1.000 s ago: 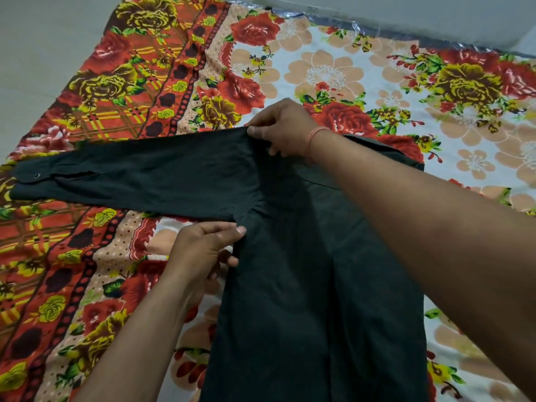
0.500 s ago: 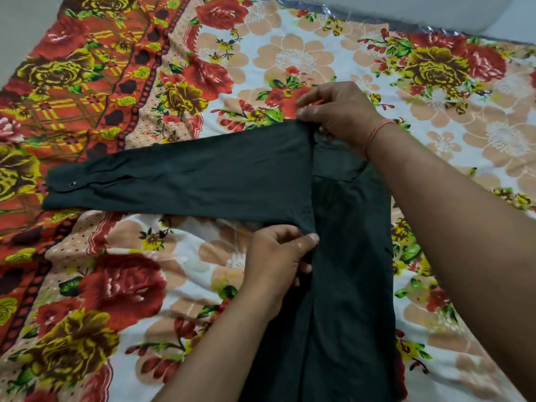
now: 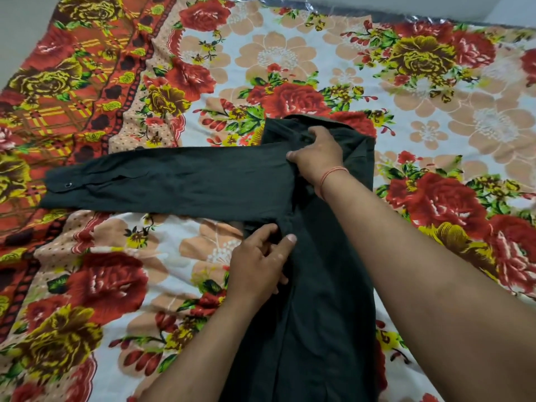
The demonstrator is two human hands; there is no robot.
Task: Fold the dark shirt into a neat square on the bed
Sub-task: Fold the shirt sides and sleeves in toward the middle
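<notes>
The dark shirt (image 3: 327, 285) lies on the bed as a narrow strip running toward me, its body folded lengthwise. One long sleeve (image 3: 162, 181) stretches flat out to the left, the buttoned cuff at its far end. My right hand (image 3: 316, 155) pinches the cloth at the shoulder, near the collar at the top. At the armpit, below the sleeve, my left hand (image 3: 261, 262) grips the folded left edge of the shirt. My forearms hide part of the shirt's lower body.
A floral bedsheet (image 3: 290, 62) in red, yellow and peach covers the bed, with an orange patterned border on the left. The bed's far edge and a pale wall run along the top.
Both hands have carried the shirt's left side over to the right, making the body narrower. The sleeve still lies out to the left. My right hand now sits lower on the shoulder.
</notes>
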